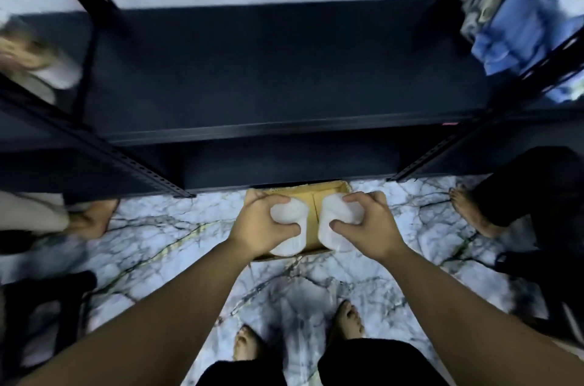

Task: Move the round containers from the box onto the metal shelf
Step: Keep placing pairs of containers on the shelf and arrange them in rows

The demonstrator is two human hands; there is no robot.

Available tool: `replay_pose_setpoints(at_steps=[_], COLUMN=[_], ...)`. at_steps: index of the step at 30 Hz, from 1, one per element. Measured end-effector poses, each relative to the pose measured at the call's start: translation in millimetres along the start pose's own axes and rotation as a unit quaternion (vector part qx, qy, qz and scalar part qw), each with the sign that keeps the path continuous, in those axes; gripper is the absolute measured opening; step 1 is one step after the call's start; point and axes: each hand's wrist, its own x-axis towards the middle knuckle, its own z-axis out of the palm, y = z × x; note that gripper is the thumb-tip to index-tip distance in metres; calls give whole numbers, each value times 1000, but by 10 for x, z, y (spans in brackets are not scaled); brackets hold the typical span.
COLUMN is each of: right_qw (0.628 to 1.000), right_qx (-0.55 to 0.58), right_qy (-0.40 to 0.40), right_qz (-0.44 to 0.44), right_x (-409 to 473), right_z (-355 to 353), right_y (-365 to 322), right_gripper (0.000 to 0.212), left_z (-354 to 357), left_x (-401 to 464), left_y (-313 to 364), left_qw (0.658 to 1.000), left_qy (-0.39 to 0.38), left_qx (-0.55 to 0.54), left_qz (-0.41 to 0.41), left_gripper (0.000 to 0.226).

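A cardboard box lies on the marble floor, partly tucked under the lowest board of a black metal shelf. My left hand grips a translucent white round container over the box's left half. My right hand grips a second white round container over the right half. Both containers sit side by side, a little above or inside the box; I cannot tell which. The rest of the box's inside is hidden by my hands.
The shelf's wide dark board lies straight ahead above the box. Blue cloth sits at its right end, a pale bundle at its left. Other people's bare feet stand at left and right. My own feet stand below.
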Motion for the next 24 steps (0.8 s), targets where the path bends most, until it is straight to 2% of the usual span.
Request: replay_pose_setpoints(at_steps=[7,18,21,24], right_qw=[998,984,973,957], right_qx=[9,25,47,70], right_qy=[35,80,113,148], right_qz=[-50,-160,-195,-239], right_x=[-1126,-1705,-1767,-1769], right_z=[-648,-1072,-1208,-1381], right_y=[-1133,-2249,-2626,-3024], right_gripper=[50,52,50,49], left_z=[-1043,-2180,-2524,-2853], left_x=[-1194,-1813,-1893,-1930], left_y=[741,1303,1490,1746], left_qw=[999,985,975,963], left_qy=[37,111,137,166], left_qx=[-18,-45,-55,-71], left_qz=[27,122,164,199], left_gripper=[46,52,63,63])
